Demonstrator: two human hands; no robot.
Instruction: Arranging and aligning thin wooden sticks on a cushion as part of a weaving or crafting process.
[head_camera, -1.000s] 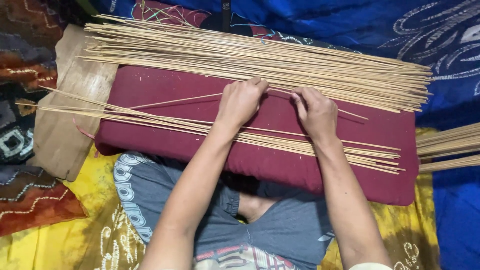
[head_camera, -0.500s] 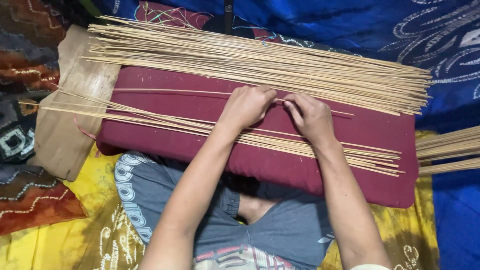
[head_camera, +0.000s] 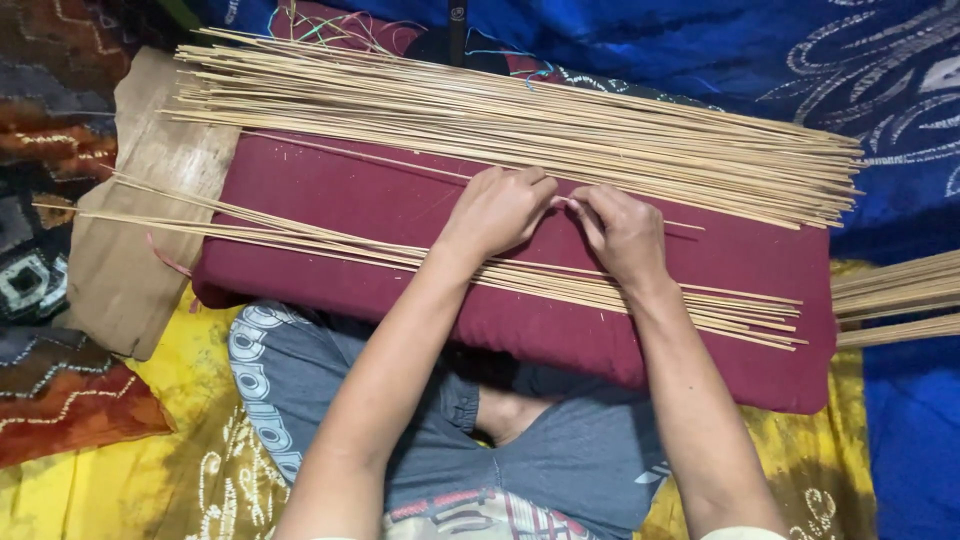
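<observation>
Both hands, left hand (head_camera: 497, 208) and right hand (head_camera: 622, 230), are now meeting fingertip to fingertip, pinching one thin stick (head_camera: 400, 163) that we're pressing on the maroon cushion (head_camera: 330, 200), having slid closer together since earlier, between the far pile (head_camera: 500, 115) and near bundle (head_camera: 300, 240).

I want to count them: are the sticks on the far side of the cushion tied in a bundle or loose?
Loose. The far sticks lie fanned out flat across the maroon cushion, with no string seen around them.
</observation>
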